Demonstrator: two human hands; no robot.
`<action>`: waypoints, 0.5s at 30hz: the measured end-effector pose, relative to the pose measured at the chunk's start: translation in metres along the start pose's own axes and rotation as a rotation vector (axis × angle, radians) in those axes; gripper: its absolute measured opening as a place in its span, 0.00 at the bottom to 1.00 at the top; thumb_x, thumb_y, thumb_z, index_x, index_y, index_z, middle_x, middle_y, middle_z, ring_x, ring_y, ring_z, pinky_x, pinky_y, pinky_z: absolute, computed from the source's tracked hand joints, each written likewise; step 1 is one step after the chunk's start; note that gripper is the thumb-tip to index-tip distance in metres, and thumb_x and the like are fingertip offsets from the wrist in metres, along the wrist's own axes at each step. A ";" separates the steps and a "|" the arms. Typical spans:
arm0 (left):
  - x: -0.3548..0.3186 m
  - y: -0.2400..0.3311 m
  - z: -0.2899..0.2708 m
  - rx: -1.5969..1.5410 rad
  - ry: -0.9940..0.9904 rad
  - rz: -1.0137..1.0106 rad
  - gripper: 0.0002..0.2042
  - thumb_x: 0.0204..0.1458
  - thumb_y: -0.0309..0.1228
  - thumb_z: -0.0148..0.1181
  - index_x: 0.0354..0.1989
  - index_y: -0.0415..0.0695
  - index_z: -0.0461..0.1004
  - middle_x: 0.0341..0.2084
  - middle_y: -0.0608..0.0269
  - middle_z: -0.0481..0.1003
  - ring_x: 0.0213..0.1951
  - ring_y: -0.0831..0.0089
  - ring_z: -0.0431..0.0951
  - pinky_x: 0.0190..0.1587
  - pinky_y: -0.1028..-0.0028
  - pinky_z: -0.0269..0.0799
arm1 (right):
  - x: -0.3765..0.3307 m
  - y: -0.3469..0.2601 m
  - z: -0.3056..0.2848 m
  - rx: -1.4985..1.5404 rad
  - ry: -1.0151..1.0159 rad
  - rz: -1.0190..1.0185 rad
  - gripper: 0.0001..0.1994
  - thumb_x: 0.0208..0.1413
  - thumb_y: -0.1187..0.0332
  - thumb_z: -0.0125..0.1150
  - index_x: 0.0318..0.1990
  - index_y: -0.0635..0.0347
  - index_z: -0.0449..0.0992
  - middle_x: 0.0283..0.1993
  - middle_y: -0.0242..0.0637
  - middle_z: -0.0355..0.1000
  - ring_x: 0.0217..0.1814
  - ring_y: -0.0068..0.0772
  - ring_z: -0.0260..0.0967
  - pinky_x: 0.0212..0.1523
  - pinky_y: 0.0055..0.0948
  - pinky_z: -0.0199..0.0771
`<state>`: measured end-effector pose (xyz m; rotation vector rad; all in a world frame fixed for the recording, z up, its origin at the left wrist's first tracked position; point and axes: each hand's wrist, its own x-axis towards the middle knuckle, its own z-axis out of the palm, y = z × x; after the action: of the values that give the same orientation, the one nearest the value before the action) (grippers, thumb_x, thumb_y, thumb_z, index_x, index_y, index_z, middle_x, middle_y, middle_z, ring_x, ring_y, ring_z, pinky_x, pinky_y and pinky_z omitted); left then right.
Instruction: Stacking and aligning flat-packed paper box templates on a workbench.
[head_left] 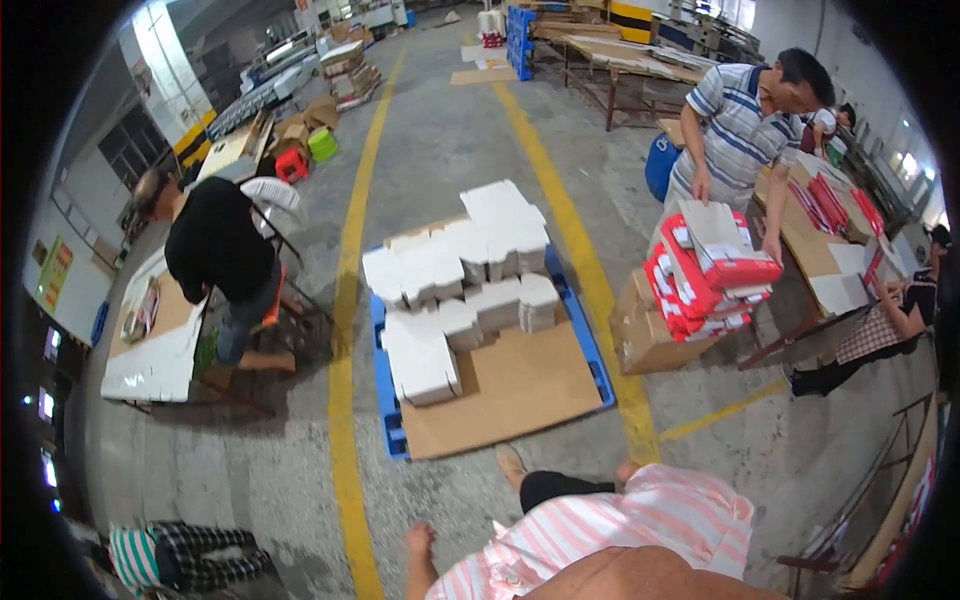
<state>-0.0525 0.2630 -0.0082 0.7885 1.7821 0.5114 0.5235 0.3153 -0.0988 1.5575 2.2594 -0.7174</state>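
I am standing near the blue plastic pallet [385,400] bearing stacked white folded cardboard cartons [462,285]: light, crushable, best gripped by opposite edges. My left hand [419,540] is hanging released; the right I cannot tell.

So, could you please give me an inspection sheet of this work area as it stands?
Surface: grey concrete floor, yellow lines.
Job's things: white boxes stacked on a cardboard sheet over a blue pallet.
Clutter: red-and-white cartons piled on brown boxes, right.
Grips: left hand open, empty; right hand out of view.
Cables: nothing seen.
Surroundings: person in black at a table, left; person in striped shirt, right.
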 end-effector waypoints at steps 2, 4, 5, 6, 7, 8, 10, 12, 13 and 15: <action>0.010 0.019 0.029 -0.362 0.017 -0.179 0.12 0.47 0.30 0.52 0.40 0.40 0.70 0.25 0.61 0.73 0.23 0.70 0.74 0.22 0.76 0.67 | 0.034 -0.029 -0.015 0.243 -0.103 0.132 0.11 0.42 0.64 0.51 0.22 0.62 0.75 0.24 0.50 0.70 0.28 0.48 0.69 0.29 0.45 0.67; 0.023 0.049 0.026 -0.284 -0.034 -0.216 0.15 0.46 0.30 0.53 0.44 0.39 0.69 0.27 0.60 0.73 0.23 0.70 0.74 0.23 0.76 0.67 | 0.067 -0.055 -0.032 0.467 -0.216 0.259 0.13 0.43 0.64 0.48 0.23 0.63 0.75 0.28 0.52 0.70 0.31 0.50 0.69 0.33 0.48 0.67; 0.032 0.054 0.021 -0.220 -0.061 -0.205 0.16 0.46 0.30 0.53 0.45 0.39 0.69 0.27 0.60 0.73 0.24 0.70 0.74 0.23 0.77 0.66 | 0.101 -0.064 -0.047 0.143 0.148 -0.238 0.12 0.42 0.65 0.48 0.23 0.63 0.75 0.28 0.51 0.71 0.31 0.52 0.68 0.33 0.47 0.67; 0.046 0.063 0.029 -0.145 -0.124 -0.183 0.18 0.45 0.30 0.54 0.46 0.39 0.68 0.28 0.60 0.73 0.24 0.70 0.74 0.23 0.77 0.66 | 0.140 -0.063 -0.072 -0.023 -0.158 -0.084 0.11 0.42 0.67 0.50 0.31 0.62 0.75 0.35 0.47 0.72 0.37 0.51 0.70 0.37 0.44 0.70; 0.045 0.056 0.014 -0.130 -0.067 -0.197 0.16 0.46 0.30 0.53 0.44 0.39 0.69 0.27 0.60 0.73 0.23 0.70 0.73 0.21 0.76 0.65 | 0.179 -0.095 -0.100 0.410 0.216 -0.015 0.11 0.41 0.68 0.50 0.31 0.63 0.75 0.32 0.49 0.71 0.36 0.53 0.69 0.37 0.46 0.69; 0.059 0.064 0.018 -0.124 -0.111 -0.189 0.16 0.46 0.30 0.53 0.44 0.39 0.69 0.27 0.60 0.73 0.23 0.70 0.73 0.21 0.76 0.65 | 0.206 -0.078 -0.116 0.050 0.171 -0.203 0.12 0.43 0.67 0.48 0.32 0.65 0.74 0.33 0.53 0.70 0.37 0.55 0.68 0.39 0.47 0.67; 0.090 0.064 0.012 -0.087 -0.194 -0.369 0.13 0.46 0.30 0.52 0.41 0.40 0.70 0.26 0.61 0.73 0.21 0.70 0.72 0.19 0.75 0.64 | 0.262 -0.073 -0.154 0.351 0.375 0.039 0.11 0.45 0.65 0.50 0.32 0.60 0.74 0.32 0.46 0.71 0.37 0.48 0.68 0.38 0.42 0.69; 0.115 0.044 -0.014 -0.092 -0.222 -0.426 0.12 0.47 0.30 0.51 0.39 0.41 0.71 0.25 0.61 0.72 0.21 0.69 0.72 0.19 0.74 0.65 | 0.310 -0.106 -0.203 0.604 0.310 0.159 0.12 0.46 0.62 0.51 0.36 0.58 0.74 0.37 0.44 0.72 0.39 0.47 0.68 0.39 0.40 0.69; 0.124 0.029 -0.027 -0.105 -0.258 -0.473 0.10 0.47 0.30 0.50 0.37 0.42 0.71 0.24 0.61 0.72 0.21 0.69 0.72 0.18 0.72 0.65 | 0.326 -0.123 -0.219 0.611 0.301 0.166 0.12 0.46 0.62 0.51 0.36 0.58 0.74 0.37 0.44 0.72 0.39 0.47 0.68 0.39 0.40 0.69; 0.154 -0.015 -0.064 -0.129 -0.203 -0.510 0.10 0.47 0.30 0.49 0.37 0.42 0.71 0.24 0.61 0.72 0.21 0.68 0.73 0.20 0.71 0.66 | 0.361 -0.171 -0.264 0.734 0.261 0.206 0.14 0.48 0.60 0.51 0.38 0.57 0.74 0.40 0.43 0.71 0.41 0.46 0.68 0.41 0.38 0.68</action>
<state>-0.1488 0.3664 -0.0977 0.2644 1.6600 0.1947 0.2409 0.6946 -0.0248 2.2780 2.0565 -1.4638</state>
